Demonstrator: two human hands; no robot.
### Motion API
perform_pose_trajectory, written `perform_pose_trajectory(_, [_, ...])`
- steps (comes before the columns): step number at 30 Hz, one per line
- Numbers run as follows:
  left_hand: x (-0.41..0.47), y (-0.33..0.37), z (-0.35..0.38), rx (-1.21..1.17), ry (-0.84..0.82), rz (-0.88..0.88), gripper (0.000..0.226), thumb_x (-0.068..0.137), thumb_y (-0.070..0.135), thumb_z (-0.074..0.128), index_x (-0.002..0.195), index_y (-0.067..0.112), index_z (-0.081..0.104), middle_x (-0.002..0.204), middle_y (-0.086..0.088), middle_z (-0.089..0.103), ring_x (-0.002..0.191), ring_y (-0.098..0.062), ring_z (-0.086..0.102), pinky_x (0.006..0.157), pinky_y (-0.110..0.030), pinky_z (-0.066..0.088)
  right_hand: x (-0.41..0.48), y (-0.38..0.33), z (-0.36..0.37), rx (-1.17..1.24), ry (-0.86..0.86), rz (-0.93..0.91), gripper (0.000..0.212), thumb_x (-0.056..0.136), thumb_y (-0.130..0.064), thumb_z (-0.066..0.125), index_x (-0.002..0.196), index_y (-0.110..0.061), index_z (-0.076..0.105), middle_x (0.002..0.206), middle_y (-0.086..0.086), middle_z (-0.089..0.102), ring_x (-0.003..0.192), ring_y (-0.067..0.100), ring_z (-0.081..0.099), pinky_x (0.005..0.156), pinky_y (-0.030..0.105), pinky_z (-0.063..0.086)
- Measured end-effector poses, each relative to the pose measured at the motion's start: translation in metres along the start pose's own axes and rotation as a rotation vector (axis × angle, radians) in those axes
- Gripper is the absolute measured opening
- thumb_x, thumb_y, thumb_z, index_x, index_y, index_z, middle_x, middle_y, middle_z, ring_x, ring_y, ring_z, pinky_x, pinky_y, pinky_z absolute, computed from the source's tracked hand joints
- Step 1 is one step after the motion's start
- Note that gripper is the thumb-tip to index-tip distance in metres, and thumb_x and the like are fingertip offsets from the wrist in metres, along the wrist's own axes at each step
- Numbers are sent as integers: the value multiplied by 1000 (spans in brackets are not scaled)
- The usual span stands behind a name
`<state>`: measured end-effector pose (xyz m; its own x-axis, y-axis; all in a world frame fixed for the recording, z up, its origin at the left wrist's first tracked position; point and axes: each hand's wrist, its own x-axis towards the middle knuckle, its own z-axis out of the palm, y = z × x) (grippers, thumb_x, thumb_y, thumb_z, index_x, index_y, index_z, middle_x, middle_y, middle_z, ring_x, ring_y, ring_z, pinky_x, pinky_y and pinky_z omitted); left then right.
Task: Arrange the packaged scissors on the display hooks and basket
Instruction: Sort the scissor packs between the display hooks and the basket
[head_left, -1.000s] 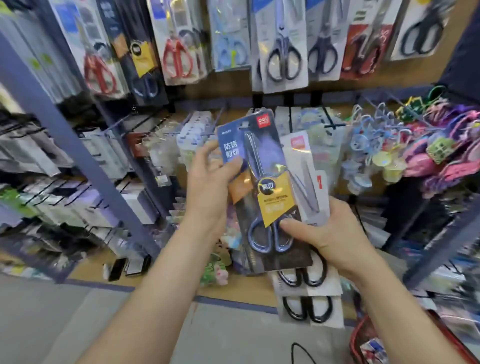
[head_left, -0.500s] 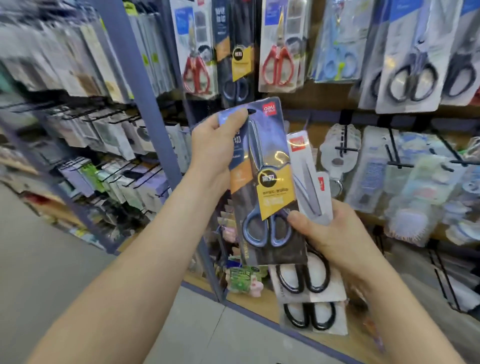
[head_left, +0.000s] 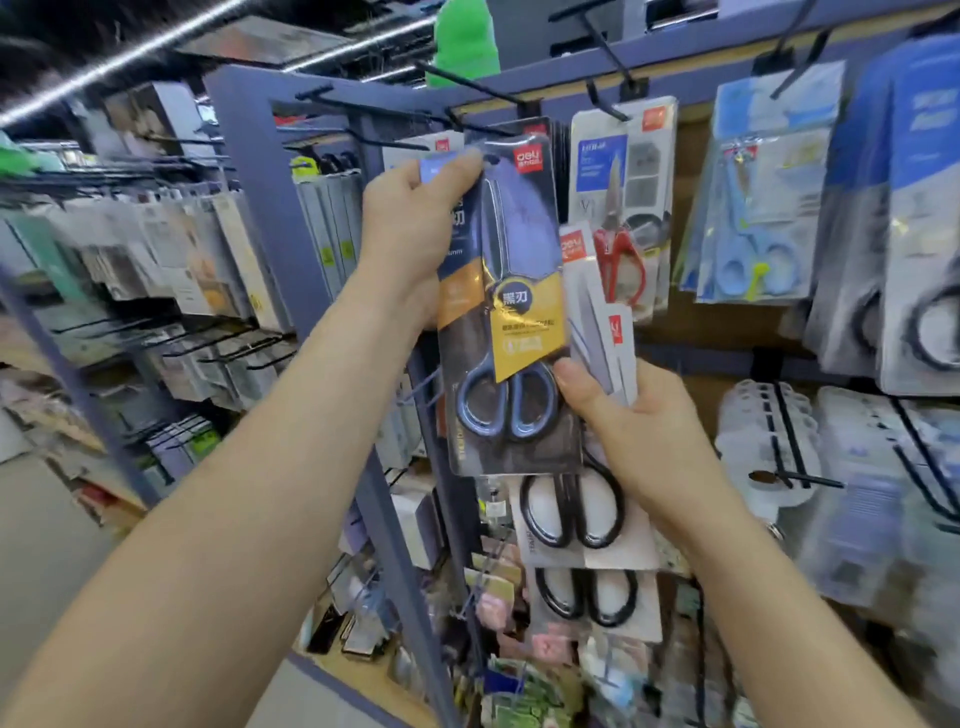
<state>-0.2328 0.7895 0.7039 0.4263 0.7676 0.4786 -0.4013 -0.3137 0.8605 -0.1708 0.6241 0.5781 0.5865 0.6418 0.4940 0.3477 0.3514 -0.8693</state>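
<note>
My left hand (head_left: 415, 228) grips the upper left edge of a dark pack of blue-handled scissors (head_left: 511, 322), raised to the top row of display hooks (head_left: 467, 124). The pack's top sits just below a hook tip. My right hand (head_left: 628, 431) holds a stack of white packs with black-handled scissors (head_left: 582, 519), its thumb pressing the dark pack's lower right edge. Matching dark packs (head_left: 550, 156) hang directly behind the one I hold.
On the pegboard to the right hang packs of red-handled scissors (head_left: 621, 218), light blue scissors (head_left: 758, 208) and large black-handled scissors (head_left: 904, 218). A blue shelf post (head_left: 249, 171) stands on the left, with more hooks and stationery beyond it. Lower shelves hold small goods.
Both hands have lifted the packs from the middle shelf level up to the top hook row. My left hand has moved to the dark pack's top corner. The view has tilted upward.
</note>
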Motion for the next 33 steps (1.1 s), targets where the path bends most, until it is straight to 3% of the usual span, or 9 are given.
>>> perform_pose_trajectory(5, [57,11,-13,47,18,111,17,84,18,74,68,13,68,79,-11,72,76,-26,67,77,-54,56,52,-5,27,-6,24,-103,12,94,-32,62,87,-36,70,84,-26,72,82,-12,63,72,8,48])
perform_pose_trajectory(8, [82,5,-21,65,-18,114,25,77,27,78,83,7,64,85,-16,64,77,-27,61,78,-63,52,67,-3,41,-8,62,-121,14,94,-30,62,85,-36,71,85,-26,73,83,-11,63,73,10,48])
perform_pose_trajectory(12, [103,-6,-22,28,-88,35,13,85,15,73,76,8,66,82,-13,70,75,-25,66,74,-45,57,76,2,55,28,109,-90,15,96,-27,60,90,-31,73,90,-19,76,88,-4,66,79,16,54])
perform_pose_trajectory(16, [113,-14,-18,88,-173,-31,13,86,21,68,89,9,66,90,-15,64,81,-25,60,75,-46,55,84,11,65,75,173,-48,21,97,-21,58,84,-16,73,80,-15,73,77,-2,61,72,17,51])
perform_pose_trajectory(20, [80,-28,-35,191,-234,115,45,91,7,61,126,30,46,95,-7,68,79,-19,66,67,-32,57,92,22,71,14,243,-7,21,97,-26,59,81,-20,70,72,-16,68,71,-3,58,68,17,48])
perform_pose_trajectory(22, [61,-40,-50,312,-267,199,48,90,12,65,123,43,47,82,-3,66,72,-15,65,66,-28,53,94,25,71,-43,268,-3,23,97,-29,58,79,-19,68,72,-14,64,68,-2,55,65,17,44])
perform_pose_trajectory(25, [54,-57,-53,272,-289,161,39,94,11,63,122,37,58,76,2,69,68,-5,65,60,-18,49,95,22,64,-102,279,-22,19,98,-34,56,89,-27,71,85,-19,72,79,-6,63,70,14,50])
perform_pose_trajectory(30, [88,-85,-34,273,-166,109,37,92,21,68,128,28,63,102,-2,72,93,-13,67,91,-36,56,71,21,34,-192,393,24,37,99,-34,54,70,-11,60,64,-7,56,61,4,48,63,26,41])
perform_pose_trajectory(33, [99,-105,-21,369,-150,164,46,91,17,67,134,30,59,96,2,71,85,-15,66,80,-18,52,55,17,11,-173,456,23,25,98,-36,55,87,-24,73,86,-15,75,83,0,68,71,19,50])
